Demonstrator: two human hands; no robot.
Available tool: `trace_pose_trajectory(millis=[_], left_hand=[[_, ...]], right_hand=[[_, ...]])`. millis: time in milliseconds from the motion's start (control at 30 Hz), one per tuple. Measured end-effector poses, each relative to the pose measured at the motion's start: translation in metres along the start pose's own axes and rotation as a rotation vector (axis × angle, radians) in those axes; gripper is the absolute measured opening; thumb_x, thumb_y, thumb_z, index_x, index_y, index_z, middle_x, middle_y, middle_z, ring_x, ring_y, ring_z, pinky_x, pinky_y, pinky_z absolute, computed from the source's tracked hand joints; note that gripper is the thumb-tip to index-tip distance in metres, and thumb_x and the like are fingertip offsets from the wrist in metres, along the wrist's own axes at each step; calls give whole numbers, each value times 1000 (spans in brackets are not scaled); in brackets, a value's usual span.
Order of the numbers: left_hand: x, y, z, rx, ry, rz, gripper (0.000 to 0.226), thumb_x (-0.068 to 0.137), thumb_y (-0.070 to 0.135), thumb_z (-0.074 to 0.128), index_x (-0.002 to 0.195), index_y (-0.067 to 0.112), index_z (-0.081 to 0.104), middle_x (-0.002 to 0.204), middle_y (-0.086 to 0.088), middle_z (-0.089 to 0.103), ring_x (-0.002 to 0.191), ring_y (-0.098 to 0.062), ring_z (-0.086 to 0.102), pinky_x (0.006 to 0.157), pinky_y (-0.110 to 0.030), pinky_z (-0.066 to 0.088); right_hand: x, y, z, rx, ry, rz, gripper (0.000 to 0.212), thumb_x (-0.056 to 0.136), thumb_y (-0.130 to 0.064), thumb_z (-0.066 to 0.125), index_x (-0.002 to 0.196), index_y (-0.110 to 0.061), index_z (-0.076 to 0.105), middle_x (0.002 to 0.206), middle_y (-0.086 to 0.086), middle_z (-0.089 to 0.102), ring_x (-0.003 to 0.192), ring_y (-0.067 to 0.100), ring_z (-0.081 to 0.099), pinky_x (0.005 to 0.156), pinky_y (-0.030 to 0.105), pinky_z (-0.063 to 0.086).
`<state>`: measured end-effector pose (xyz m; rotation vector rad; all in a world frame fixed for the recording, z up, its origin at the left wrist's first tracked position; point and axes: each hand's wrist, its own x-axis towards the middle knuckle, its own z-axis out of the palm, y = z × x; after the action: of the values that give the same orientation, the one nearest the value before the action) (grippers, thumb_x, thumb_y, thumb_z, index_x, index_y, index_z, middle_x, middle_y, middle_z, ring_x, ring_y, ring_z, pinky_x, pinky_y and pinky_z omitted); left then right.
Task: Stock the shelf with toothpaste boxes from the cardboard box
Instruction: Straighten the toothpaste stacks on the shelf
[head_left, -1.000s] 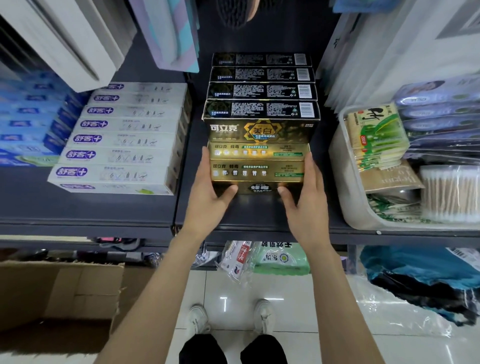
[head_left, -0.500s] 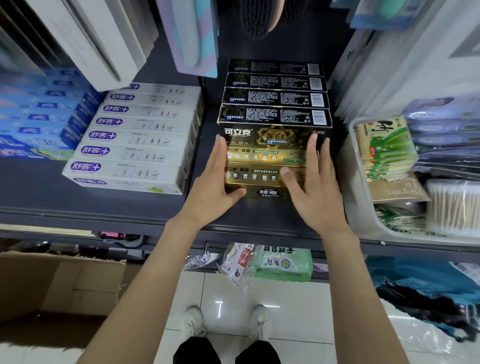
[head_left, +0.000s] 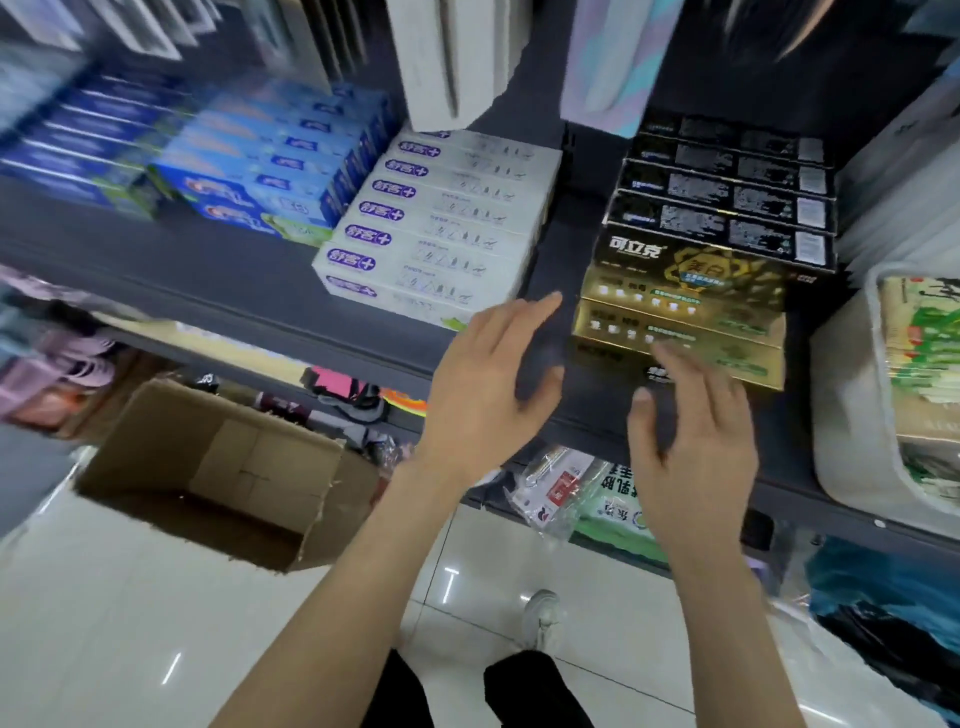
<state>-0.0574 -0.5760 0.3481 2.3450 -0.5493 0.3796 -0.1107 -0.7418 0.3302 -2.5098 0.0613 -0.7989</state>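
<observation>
Frame is motion-blurred, box print unreadable. Left hand and right hand are both released, fingers spread, holding nothing. Gold toothpaste boxes sit stacked on the shelf just beyond the fingertips. Cardboard box is on the floor, left of the left hand; contents can't be made out.

The dark shelf carries rows of boxed toothpaste. At its left lie blue boxes, blurred; beside them a white stack with purple labels; further right the gold and black toothpaste boxes, set near the front edge. At the far right sits a white plastic bin. Below — on the glossy tiled floor — stands an open cardboard box.
</observation>
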Motion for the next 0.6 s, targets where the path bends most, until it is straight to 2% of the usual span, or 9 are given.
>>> trace_pose_trajectory(millis=[33,100,167,233,333,433,500,567,600], left_hand=[[-21,-8,-15,-7,120,17,38,85,19,58,122,9,59,109,-2,66,101,-18,58,86,-30,47],[-67,-38,-44,25,261,3,23,87,18,54,102,8,68,84,2,66,79,-14,56,74,-26,43],[-119,-82,-69,108,291,-85,23,89,21,51,91,8,70,75,3,63,71,-11,49,68,-23,36],[-176,-139,-91,157,245,-287,23,88,25,51,88,11,69,73,8,58,69,-5,45,66,-21,36],[-250,-234,-116,37,211,-858,18,89,29,55,102,20,63,83,10,60,78,-6,55,73,-31,49],[-298,-337,-136,-258,230,-1537,47,87,39,61,127,19,47,113,-3,61,106,-24,58,94,-41,46],[-320,-394,-144,-418,217,-1752,70,84,49,62,140,19,32,131,-9,52,115,-30,54,94,-42,47],[-338,-437,-143,-475,181,-1826,84,82,52,63,147,22,19,141,-10,44,120,-33,51,91,-44,48],[-345,-455,-139,-503,177,-1848,87,82,51,64,148,23,15,143,-10,42,121,-34,50,92,-45,48]], right_hand=[[-15,-17,7,57,-37,-23,31,93,-18,48,116,-4,62,107,13,67,98,23,57,85,32,45],[-46,-54,30,197,-197,-18,27,92,-20,48,108,-8,67,95,6,70,87,20,62,80,23,43],[-78,-91,62,396,-432,102,20,90,-21,50,100,-17,67,92,-6,70,87,13,63,78,17,44],[-108,-123,106,593,-700,326,13,91,-16,54,93,-21,66,94,-15,69,90,0,61,78,12,43],[-153,-159,188,707,-971,678,15,92,-9,58,97,-19,67,102,-6,68,94,4,61,80,13,43],[-194,-188,275,691,-1031,1020,16,92,-18,59,108,-22,60,117,5,59,103,15,56,82,25,45],[-216,-204,322,559,-1021,1170,50,88,-30,64,133,-20,43,135,8,47,120,23,50,94,37,45],[-234,-219,359,448,-1003,1194,81,83,-36,70,147,-21,22,148,12,36,129,31,43,105,44,39],[-242,-226,374,401,-1004,1186,89,82,-36,71,149,-22,15,148,15,36,129,34,43,106,46,39]])
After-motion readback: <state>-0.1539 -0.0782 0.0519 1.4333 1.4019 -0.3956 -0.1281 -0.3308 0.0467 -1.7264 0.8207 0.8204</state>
